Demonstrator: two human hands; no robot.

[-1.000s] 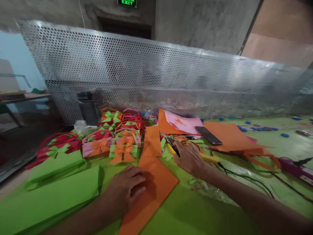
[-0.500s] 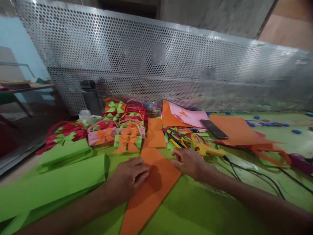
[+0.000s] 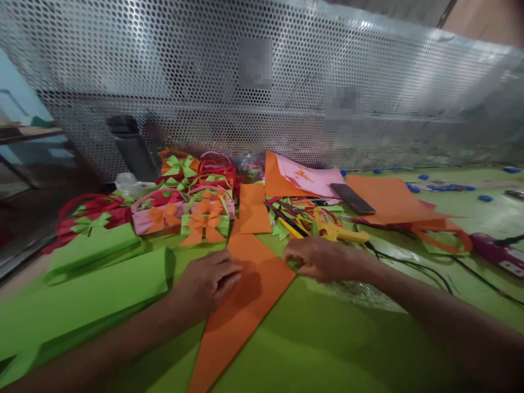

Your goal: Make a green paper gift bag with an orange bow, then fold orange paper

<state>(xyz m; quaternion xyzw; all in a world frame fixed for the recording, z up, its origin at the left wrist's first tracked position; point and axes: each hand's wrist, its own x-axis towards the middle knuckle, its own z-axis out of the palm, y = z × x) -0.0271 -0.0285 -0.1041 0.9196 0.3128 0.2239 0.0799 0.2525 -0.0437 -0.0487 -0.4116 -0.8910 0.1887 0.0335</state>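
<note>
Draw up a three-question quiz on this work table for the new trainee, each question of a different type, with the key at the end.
1. What colour is the sheet between the left hand and the right hand?
A) green
B) orange
C) pink

2. True or false: the bottle stands to the left of the phone in the picture.

3. Which hand is nearer to the glue gun?

Key
1: B, orange
2: true
3: the right hand
</note>
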